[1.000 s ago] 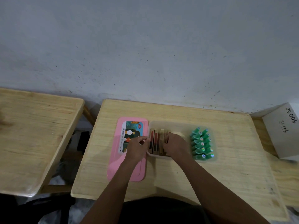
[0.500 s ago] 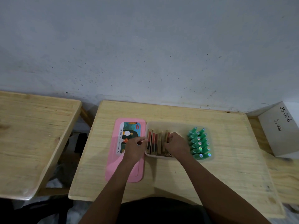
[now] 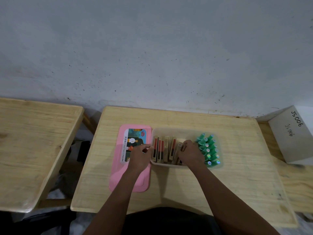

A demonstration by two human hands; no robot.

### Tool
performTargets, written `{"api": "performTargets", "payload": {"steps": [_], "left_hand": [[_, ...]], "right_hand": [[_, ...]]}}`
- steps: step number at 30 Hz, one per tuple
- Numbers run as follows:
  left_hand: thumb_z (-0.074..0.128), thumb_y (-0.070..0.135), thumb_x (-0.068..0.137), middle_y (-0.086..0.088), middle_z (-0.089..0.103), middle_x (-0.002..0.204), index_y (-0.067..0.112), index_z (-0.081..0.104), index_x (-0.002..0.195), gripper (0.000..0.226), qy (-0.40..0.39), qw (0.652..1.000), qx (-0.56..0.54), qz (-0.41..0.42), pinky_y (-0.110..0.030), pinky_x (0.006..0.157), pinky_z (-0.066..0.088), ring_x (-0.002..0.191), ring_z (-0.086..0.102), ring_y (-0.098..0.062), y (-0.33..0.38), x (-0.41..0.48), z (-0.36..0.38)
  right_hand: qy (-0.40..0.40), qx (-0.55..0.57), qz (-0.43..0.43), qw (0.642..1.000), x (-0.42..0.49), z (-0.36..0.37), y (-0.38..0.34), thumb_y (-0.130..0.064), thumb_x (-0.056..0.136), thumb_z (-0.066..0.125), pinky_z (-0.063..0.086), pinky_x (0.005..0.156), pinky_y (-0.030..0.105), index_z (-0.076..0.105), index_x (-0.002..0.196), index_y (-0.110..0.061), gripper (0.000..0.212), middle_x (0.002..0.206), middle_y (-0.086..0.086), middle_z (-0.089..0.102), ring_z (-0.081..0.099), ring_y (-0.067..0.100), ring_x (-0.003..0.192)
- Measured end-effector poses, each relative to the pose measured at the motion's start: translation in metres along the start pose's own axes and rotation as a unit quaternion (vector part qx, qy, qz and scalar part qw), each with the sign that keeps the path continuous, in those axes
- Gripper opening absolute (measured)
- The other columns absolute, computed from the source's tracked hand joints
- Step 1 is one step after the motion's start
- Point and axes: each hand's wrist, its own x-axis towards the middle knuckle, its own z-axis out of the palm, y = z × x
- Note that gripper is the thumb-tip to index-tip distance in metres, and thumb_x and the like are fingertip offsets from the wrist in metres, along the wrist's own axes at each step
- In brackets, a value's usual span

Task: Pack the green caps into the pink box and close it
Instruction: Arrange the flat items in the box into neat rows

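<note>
One wooden table point(image 3: 237, 184) carries it all: the pink lid point(image 3: 118, 175) lies flat at the left, just beside the clear box point(image 3: 169, 164), whose left rim the left hand point(image 3: 140, 155) pinches. Flat packs point(image 3: 160, 150) stand on edge inside under the right hand point(image 3: 190, 153), whose fingers are bent; I cannot tell if it grips one. At the box's right end the green caps point(image 3: 207, 148) sit in rows. They look light, hard and easily tipped, best pinched by their sides.

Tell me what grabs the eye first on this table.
The cluster of green caps stands out, packed into the right end of a translucent box on the wooden table. Left of the box, a bright pink lid with a picture label lies flat. The left hand is at the box's left rim, and the right hand is on the tan-and-red packets inside.
</note>
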Motion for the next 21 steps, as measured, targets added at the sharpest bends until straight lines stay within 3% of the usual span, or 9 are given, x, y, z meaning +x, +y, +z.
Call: {"api": "performTargets", "payload": {"steps": [5,10,13,17,21], "left_hand": [[0.057,0.021,0.092,-0.007,0.068,0.108,0.006,0.064,0.117,0.030,0.000,1.000,-0.003,-0.005,-0.004,0.058,0.038,0.082,0.054,-0.005,0.001,0.000,0.000],[0.057,0.021,0.093,-0.008,0.067,0.109,0.006,0.064,0.117,0.029,-0.004,1.000,-0.004,-0.003,-0.003,0.061,0.034,0.078,0.053,-0.001,0.000,0.000,0.000],[0.057,0.021,0.093,-0.008,0.067,0.108,0.006,0.064,0.117,0.030,-0.004,1.000,-0.002,-0.001,-0.004,0.054,0.039,0.074,0.052,0.002,0.000,0.000,0.000],[0.056,0.020,0.093,-0.008,0.067,0.107,0.005,0.063,0.118,0.030,-0.004,1.000,0.000,0.000,-0.001,0.053,0.042,0.071,0.050,0.006,0.000,0.000,0.001],[0.056,0.020,0.093,-0.008,0.068,0.107,0.005,0.064,0.116,0.029,-0.006,1.000,0.000,0.003,-0.004,0.059,0.037,0.078,0.055,-0.003,0.001,0.000,0.000]], "right_hand": [[-0.055,0.133,0.031,0.989,0.002,-0.001,0.001,-0.020,0.081,0.068,0.054,0.086,0.046,0.038,0.129,-0.010,0.058,0.106,0.010,0.061,0.064,0.029,0.096],[-0.071,0.198,0.066,0.975,0.010,0.000,0.002,-0.016,0.081,0.069,0.050,0.095,0.043,0.039,0.137,-0.004,0.065,0.131,0.017,0.054,0.058,0.027,0.109],[-0.097,0.205,0.070,0.971,0.011,-0.002,0.006,-0.015,0.081,0.068,0.050,0.094,0.039,0.039,0.138,-0.005,0.064,0.132,0.017,0.054,0.058,0.027,0.111],[-0.095,0.165,0.044,0.981,0.008,0.000,0.005,-0.014,0.081,0.069,0.047,0.079,0.029,0.040,0.137,-0.007,0.063,0.123,0.015,0.060,0.055,0.019,0.095],[-0.071,0.103,0.011,0.992,0.006,0.005,0.000,-0.017,0.081,0.064,0.052,0.078,0.033,0.054,0.115,-0.009,0.037,0.107,0.011,0.065,0.061,0.022,0.091]]}}
